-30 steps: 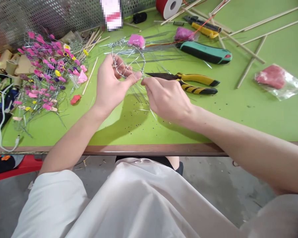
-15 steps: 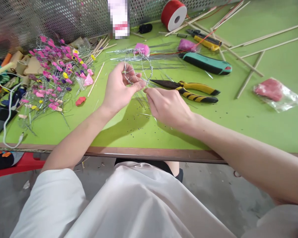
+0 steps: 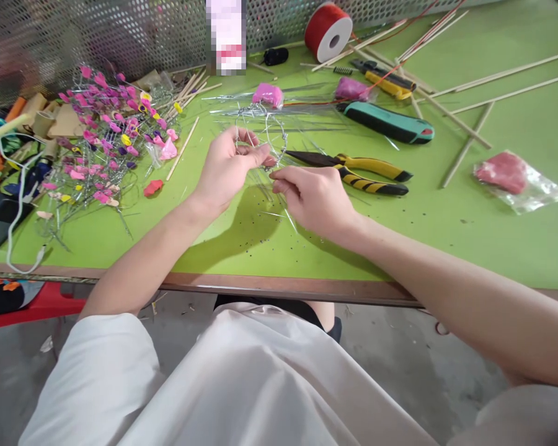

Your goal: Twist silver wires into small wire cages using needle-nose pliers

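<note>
A round frame of twisted silvery wire (image 3: 284, 137) stands upright above the green table, its left and lower parts pinched in my left hand (image 3: 227, 164). Just right of its lower edge is my right hand (image 3: 318, 195), thumb and forefinger pressed together; a thin wire end seems to come from them, too fine to make out fully. Black-and-yellow pliers (image 3: 372, 173) lie beyond my right hand. Loose silvery wires (image 3: 307, 121) are spread on the table behind the frame, beside a pink clay lump (image 3: 267, 95).
Wire stems with pink, purple and yellow pieces (image 3: 106, 136) pile up at the left. A green-black cutter (image 3: 385, 122), a red ribbon spool (image 3: 328, 32), thin wooden sticks (image 3: 469, 142) and a bagged pink lump (image 3: 504, 171) lie right and back. The table edge (image 3: 260, 282) is near me.
My right fingertips have drawn slightly away from the wire frame. My left thumb has shifted up and left along it, and the frame sits slightly lower in view.
</note>
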`<state>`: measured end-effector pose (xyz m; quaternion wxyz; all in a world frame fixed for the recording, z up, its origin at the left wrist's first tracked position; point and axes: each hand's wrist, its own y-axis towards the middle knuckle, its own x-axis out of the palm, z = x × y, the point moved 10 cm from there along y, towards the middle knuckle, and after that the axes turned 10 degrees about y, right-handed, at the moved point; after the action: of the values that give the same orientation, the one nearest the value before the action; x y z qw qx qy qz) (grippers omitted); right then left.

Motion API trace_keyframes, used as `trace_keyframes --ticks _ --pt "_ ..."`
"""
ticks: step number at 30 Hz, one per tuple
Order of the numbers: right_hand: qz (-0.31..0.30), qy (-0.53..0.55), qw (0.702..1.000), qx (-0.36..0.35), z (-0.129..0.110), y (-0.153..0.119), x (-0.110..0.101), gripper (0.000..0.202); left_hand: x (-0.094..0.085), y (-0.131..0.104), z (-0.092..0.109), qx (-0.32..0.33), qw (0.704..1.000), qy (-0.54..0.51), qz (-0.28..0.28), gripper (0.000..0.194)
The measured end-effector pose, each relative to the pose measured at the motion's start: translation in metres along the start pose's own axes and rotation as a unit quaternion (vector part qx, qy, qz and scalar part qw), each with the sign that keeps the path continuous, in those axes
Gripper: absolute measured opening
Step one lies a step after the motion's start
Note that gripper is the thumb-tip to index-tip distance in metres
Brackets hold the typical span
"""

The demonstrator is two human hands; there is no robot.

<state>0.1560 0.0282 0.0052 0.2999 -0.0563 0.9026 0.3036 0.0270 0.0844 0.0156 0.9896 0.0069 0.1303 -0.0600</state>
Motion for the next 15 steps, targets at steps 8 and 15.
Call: trace_keyframes --ticks 8,15 --pt "0.002 0.061 0.995 0.077 0.008 0.005 -0.003 0.027 0.004 0.000 -0.002 -0.035 0.999 -0.018 -0.024 0.032" --pt "-0.077 0.357 0.893 0.263 0.030 -0.004 0.030 0.016 0.003 0.000 -0.005 -0.042 0.998 -0.045 -0.009 0.032"
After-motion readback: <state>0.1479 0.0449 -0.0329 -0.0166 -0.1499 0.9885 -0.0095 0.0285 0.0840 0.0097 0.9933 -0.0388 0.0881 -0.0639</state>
